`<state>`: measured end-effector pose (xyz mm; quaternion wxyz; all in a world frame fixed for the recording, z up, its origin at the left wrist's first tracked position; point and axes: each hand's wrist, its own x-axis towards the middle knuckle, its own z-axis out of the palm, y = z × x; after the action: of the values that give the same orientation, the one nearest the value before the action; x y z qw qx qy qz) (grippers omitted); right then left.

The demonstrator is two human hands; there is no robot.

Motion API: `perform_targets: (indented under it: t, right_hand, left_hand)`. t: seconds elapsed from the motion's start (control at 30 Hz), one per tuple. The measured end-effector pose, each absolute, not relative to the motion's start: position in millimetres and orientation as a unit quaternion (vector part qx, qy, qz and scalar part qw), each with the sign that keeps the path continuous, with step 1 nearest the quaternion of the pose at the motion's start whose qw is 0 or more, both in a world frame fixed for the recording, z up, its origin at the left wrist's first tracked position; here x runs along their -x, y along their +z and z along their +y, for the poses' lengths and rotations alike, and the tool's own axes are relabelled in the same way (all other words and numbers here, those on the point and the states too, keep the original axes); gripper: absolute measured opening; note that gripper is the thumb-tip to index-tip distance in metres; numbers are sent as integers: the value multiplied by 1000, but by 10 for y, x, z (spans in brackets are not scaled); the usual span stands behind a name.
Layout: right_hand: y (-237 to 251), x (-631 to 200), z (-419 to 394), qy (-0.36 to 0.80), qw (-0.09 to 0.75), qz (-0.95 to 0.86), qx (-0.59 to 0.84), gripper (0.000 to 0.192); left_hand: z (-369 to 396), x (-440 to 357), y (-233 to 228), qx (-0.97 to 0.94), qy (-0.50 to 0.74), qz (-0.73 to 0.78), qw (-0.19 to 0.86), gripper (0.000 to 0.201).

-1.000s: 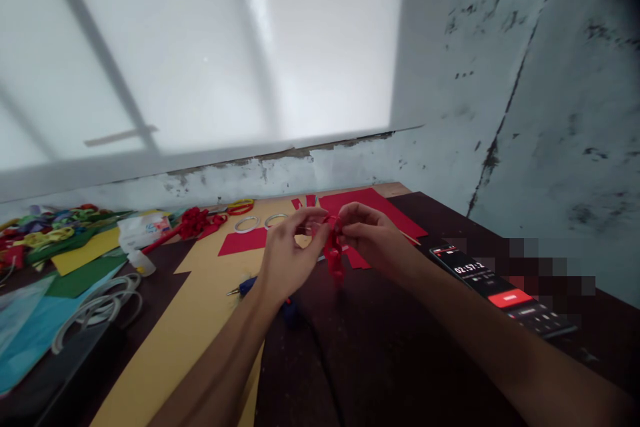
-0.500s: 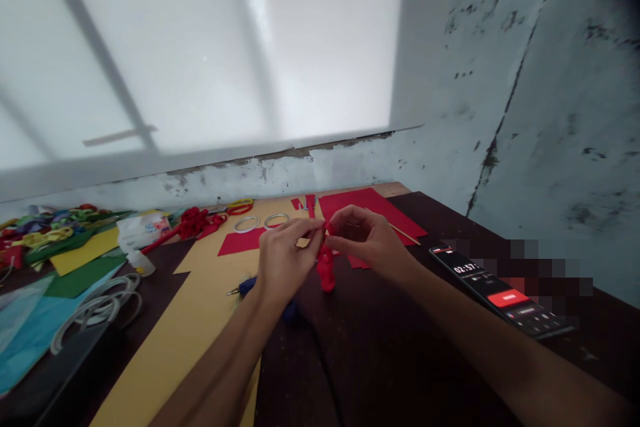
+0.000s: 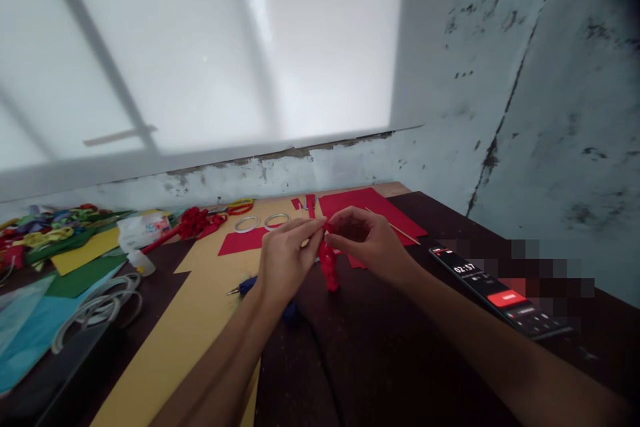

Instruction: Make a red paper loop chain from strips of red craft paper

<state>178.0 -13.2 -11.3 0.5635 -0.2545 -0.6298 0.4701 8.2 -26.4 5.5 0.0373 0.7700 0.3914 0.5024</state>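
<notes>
A glossy strip that looks like gathered red ribbon [image 3: 329, 270] hangs below my fingertips, over the dark tabletop. My left hand [image 3: 287, 250] pinches its top end from the left. Facing it, my right hand [image 3: 363, 237] has thumb and index finger closed at the same spot, fingertips close to the left ones. How the top end is folded is hidden by the fingers. Under my left wrist lies a blue glue gun [image 3: 247, 285], its metal tip pointing left and its body partly covered by the forearm.
Yellow card [image 3: 165, 333] and red paper sheets [image 3: 375, 210] lie beneath two pale rings [image 3: 277, 221], yellow-handled scissors [image 3: 241, 206] and a thin stick [image 3: 400, 230]. Left are a red ribbon flower [image 3: 195, 221], a small bottle [image 3: 141, 262] and a coiled cable [image 3: 95, 307]. A phone [image 3: 493, 290] lies right.
The hanging end of the red ribbon has swung slightly right. Both hands keep their pinch in nearly the same place.
</notes>
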Motion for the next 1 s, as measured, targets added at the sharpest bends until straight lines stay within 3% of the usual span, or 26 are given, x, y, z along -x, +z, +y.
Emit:
perform_targets:
  t: [0.6, 0.77, 1.0]
  right_hand:
    - [-141, -1770, -110, 456, 562, -634, 272, 21]
    - [-151, -1794, -77, 465, 572, -614, 283, 25]
    - [-106, -1819, -75, 463, 564, -613, 304, 28]
  left_hand:
    - [-229, -58, 65, -800, 448, 399, 10, 25]
    - [-225, -100, 127, -732, 473, 464, 157, 29]
    - [-147, -30, 172, -677, 477, 424, 367, 28]
